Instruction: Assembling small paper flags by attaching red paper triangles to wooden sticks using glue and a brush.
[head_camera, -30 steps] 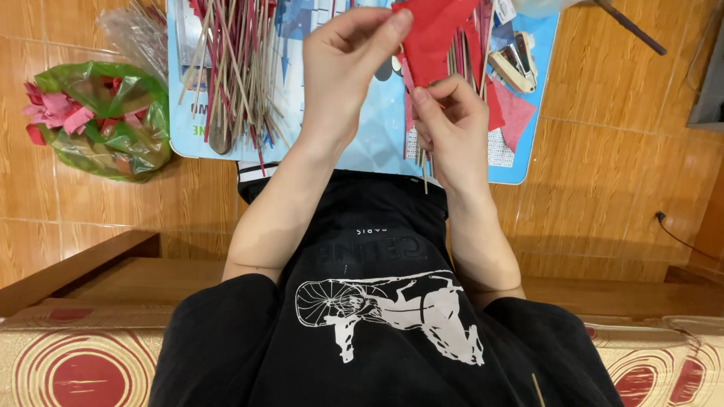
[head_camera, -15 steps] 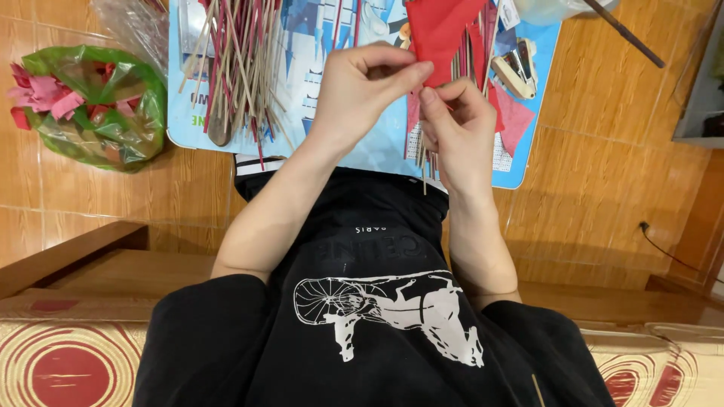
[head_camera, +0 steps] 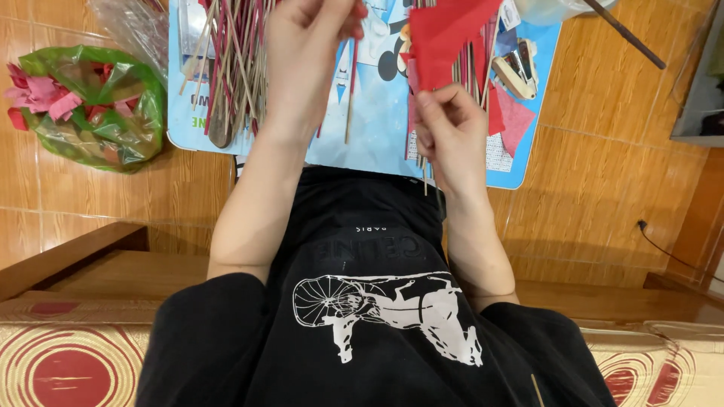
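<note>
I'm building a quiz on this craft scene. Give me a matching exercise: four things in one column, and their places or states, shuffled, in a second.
Things:
1. red paper sheet
2. green plastic bag of pink scraps
3. bundle of thin wooden sticks
4. metal stapler

Places or states:
A. on the wooden floor, far left
B. pinched in the right hand
C. piled on the mat below the left hand
D. at the blue mat's right edge

Pairs: 1-B, 2-A, 3-C, 4-D

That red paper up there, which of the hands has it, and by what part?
The right hand pinches the red paper at its lower corner, with thin sticks hanging below. The left hand is raised apart; whether it holds anything cannot be told.
</note>
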